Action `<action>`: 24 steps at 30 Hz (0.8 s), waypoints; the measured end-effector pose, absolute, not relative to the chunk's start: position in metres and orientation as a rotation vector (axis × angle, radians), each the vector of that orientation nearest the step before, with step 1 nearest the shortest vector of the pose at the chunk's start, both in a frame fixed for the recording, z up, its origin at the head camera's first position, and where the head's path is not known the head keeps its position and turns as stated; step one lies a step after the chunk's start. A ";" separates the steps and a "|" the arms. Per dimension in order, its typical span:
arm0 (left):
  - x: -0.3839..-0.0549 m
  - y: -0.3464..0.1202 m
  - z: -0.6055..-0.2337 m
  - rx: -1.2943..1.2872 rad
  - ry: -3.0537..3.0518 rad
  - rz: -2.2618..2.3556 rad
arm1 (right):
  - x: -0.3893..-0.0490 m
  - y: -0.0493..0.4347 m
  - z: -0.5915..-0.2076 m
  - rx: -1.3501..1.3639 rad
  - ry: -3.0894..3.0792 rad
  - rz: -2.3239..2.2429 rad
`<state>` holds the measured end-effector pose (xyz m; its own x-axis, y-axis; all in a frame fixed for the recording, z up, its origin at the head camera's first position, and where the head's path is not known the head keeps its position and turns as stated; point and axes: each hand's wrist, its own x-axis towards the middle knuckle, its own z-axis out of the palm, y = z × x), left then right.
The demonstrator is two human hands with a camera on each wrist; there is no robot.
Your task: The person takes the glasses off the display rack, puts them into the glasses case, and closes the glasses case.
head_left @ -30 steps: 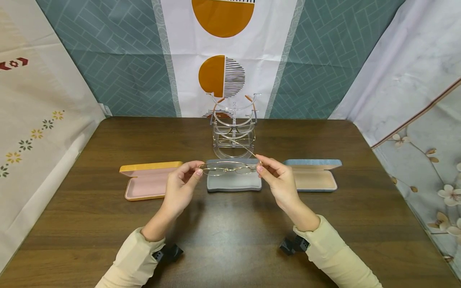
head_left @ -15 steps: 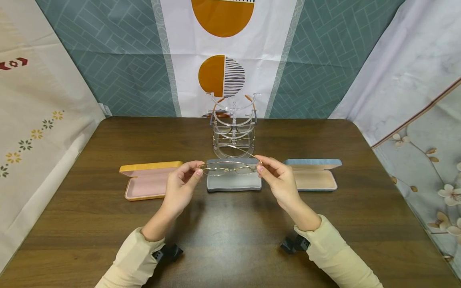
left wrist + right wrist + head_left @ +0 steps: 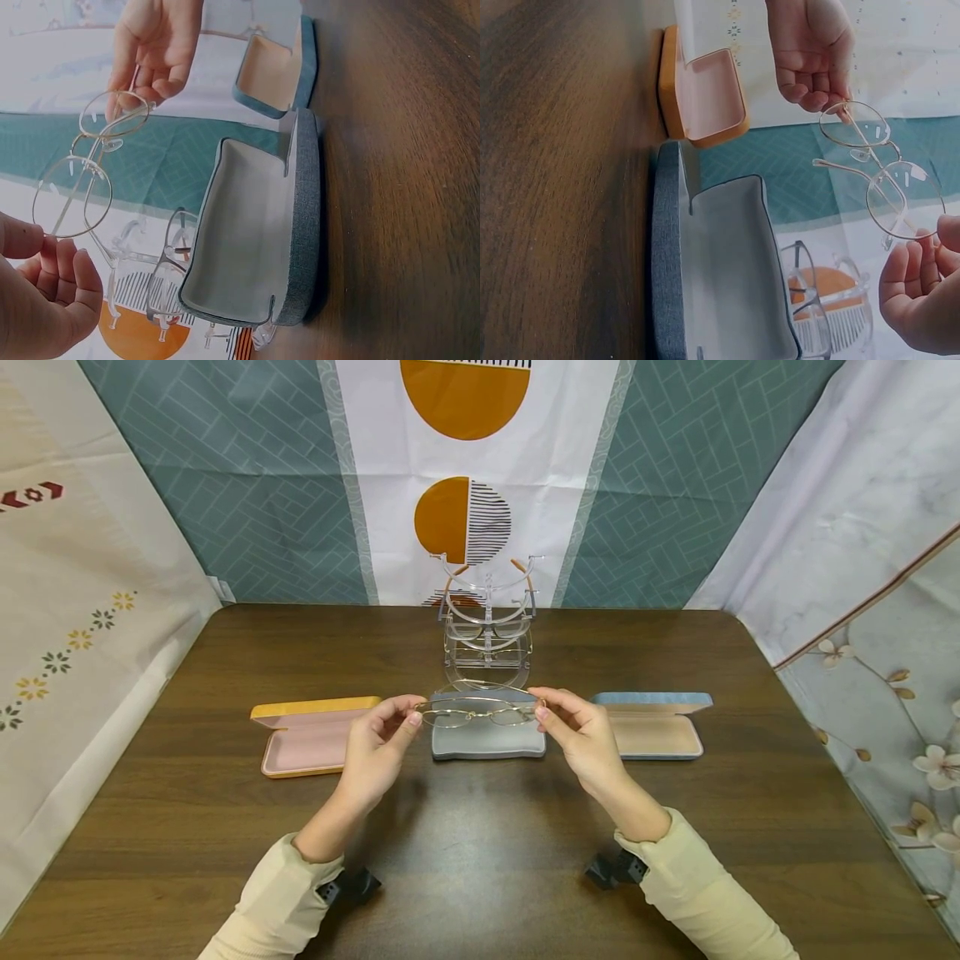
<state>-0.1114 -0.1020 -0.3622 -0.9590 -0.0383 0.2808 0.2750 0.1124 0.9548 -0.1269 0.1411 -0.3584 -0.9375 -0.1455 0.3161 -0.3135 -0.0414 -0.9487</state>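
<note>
A pair of thin gold-rimmed eyeglasses [image 3: 470, 715] is held level over the open grey glasses case [image 3: 487, 740]. My left hand [image 3: 373, 753] pinches one end of the frame between thumb and fingers. At the other end, my right hand [image 3: 588, 750] pinches the frame by its hinge. Behind the lenses, a temple arm lies folded inward across the frame. The left wrist view shows the eyeglasses [image 3: 73, 196] raised clear of the grey case [image 3: 240, 232], whose pale lining faces up. The right wrist view has both round lenses between my hands.
An open yellow case [image 3: 307, 752] with pink lining stands left, an open blue case [image 3: 656, 737] with beige lining right. Behind the grey case rises a clear display stand [image 3: 488, 610] bearing other eyeglasses. Everything rests on a dark wooden table [image 3: 465, 877]; printed cloths hang around it.
The temple arm on the right side has swung inward, from pointing back toward the stand to lying across behind the lenses. Both hands stay almost in place.
</note>
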 end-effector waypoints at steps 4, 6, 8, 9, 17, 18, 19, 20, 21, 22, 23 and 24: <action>-0.112 -0.102 -0.362 -0.240 -2.151 -1.934 | -0.126 0.142 -0.358 0.511 -2.096 2.120; -0.112 -0.101 -0.362 -0.241 -2.150 -1.937 | -0.126 0.143 -0.358 0.512 -2.102 2.114; -0.111 -0.101 -0.361 -0.241 -2.150 -1.942 | -0.126 0.143 -0.358 0.511 -2.111 2.109; -0.111 -0.101 -0.361 -0.240 -2.150 -1.944 | -0.126 0.143 -0.358 0.510 -2.116 2.109; -0.110 -0.101 -0.360 -0.246 -2.154 -1.945 | -0.124 0.143 -0.354 0.493 -2.166 2.105; -0.110 -0.101 -0.359 -0.246 -2.156 -1.944 | -0.124 0.143 -0.354 0.492 -2.168 2.107; -0.110 -0.101 -0.360 -0.244 -2.158 -1.944 | -0.124 0.144 -0.354 0.491 -2.168 2.110; -0.110 -0.101 -0.359 -0.245 -2.159 -1.945 | -0.124 0.144 -0.354 0.489 -2.168 2.114; -0.109 -0.101 -0.359 -0.244 -2.162 -1.945 | -0.124 0.144 -0.354 0.489 -2.166 2.119; -0.109 -0.101 -0.359 -0.244 -2.163 -1.945 | -0.124 0.144 -0.354 0.489 -2.165 2.124; -0.109 -0.101 -0.359 -0.245 -2.165 -1.943 | -0.124 0.145 -0.354 0.489 -2.162 2.127; -0.109 -0.101 -0.359 -0.249 -2.168 -1.941 | -0.124 0.145 -0.354 0.493 -2.159 2.131</action>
<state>-0.1091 -0.1012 -0.3590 -0.9613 -0.0209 0.2746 0.2707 0.1129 0.9560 -0.1240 0.1449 -0.3542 -0.9463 -0.1776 0.2700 -0.2722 -0.0121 -0.9622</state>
